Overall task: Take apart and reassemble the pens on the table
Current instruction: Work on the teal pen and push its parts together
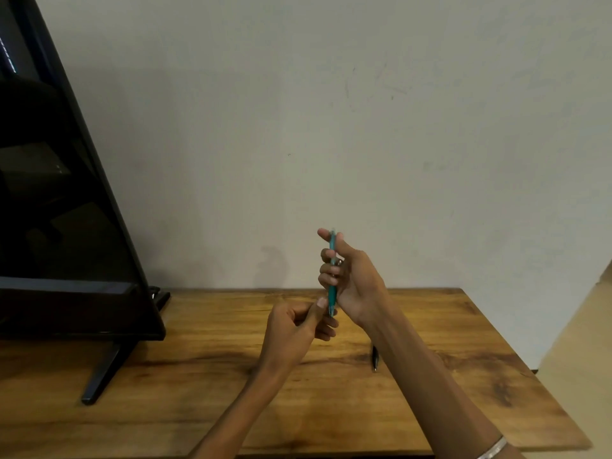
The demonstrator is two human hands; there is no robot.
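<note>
Right grip (347,279) on teal pen (332,276)

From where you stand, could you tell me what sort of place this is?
Probably a room in a home: a wooden table against a plain painted wall, with a flat-screen television standing on it.

**My arms & hands**

Both forearms bare, no sleeves in view. Thin silver bangle (492,447) on my right wrist, plain band w/ a light sheen. Left hand (291,326) & right hand (351,279): no rings seen.
</note>
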